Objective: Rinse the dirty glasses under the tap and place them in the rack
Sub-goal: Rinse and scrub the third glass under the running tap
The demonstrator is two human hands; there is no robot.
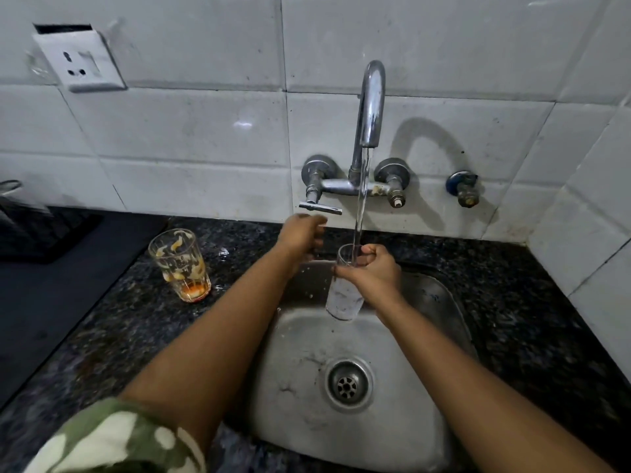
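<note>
My right hand [374, 273] grips a clear glass [343, 300] upright over the steel sink [307, 339]. Water runs from the chrome tap [371, 107] straight into the glass. My left hand [302, 235] hovers just below the tap's lever handle [320, 208], fingers curled, holding nothing; I cannot tell whether it touches the lever. A second glass [180, 264], smeared with orange residue and with brown liquid at its bottom, stands on the dark granite counter [136, 319] left of the sink. The dark rack [37, 233] is at the far left, blurred.
A white wall socket [80, 61] hangs on the tiled wall at upper left. A second valve [463, 189] sits on the wall right of the tap. The sink drain [347, 385] lies below the held glass. A dark mat [51, 302] covers the counter's left part.
</note>
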